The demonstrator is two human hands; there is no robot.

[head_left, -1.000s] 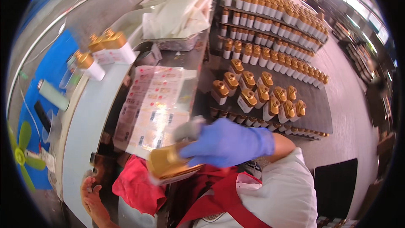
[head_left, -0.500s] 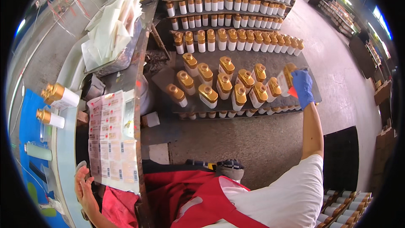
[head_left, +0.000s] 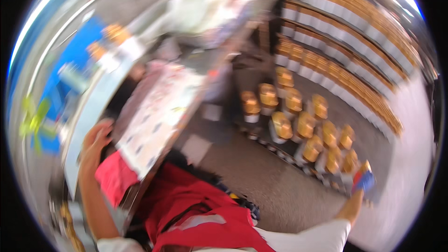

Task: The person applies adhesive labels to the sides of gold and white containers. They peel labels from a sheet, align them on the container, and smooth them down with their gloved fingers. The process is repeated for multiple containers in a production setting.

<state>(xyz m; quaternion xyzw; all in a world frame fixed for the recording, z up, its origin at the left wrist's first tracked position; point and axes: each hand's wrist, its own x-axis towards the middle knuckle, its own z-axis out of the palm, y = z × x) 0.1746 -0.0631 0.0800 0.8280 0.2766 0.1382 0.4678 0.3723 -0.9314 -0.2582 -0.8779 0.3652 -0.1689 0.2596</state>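
Note:
My right hand [head_left: 363,181], in a blue glove with red on it, is at the front right corner of the low table. Its blurred fingers close round a gold-shouldered bottle [head_left: 366,165], partly hidden by the glove. Several similar gold-and-white bottles [head_left: 304,124] stand loosely spaced to its left. My bare left hand [head_left: 97,141] is over the workbench's left side with its fingers loosely bent and apart, and no held thing shows in it. Beside it lies a sheet of printed labels [head_left: 158,112], with a red cloth [head_left: 116,177] below.
Tiered shelves carry dense rows of bottles [head_left: 340,23] at the back right. Two bottles [head_left: 123,40] stand on the pale ledge at the left, near a green fan [head_left: 32,121]. A pile of whitish sheets [head_left: 210,5] lies at the bench's far end. Motion blurs the view.
The view has swung left, so the bench and bottles appear turned and shifted right. My right hand remains at the same bottle at the table's end. My left hand stays beside the labels.

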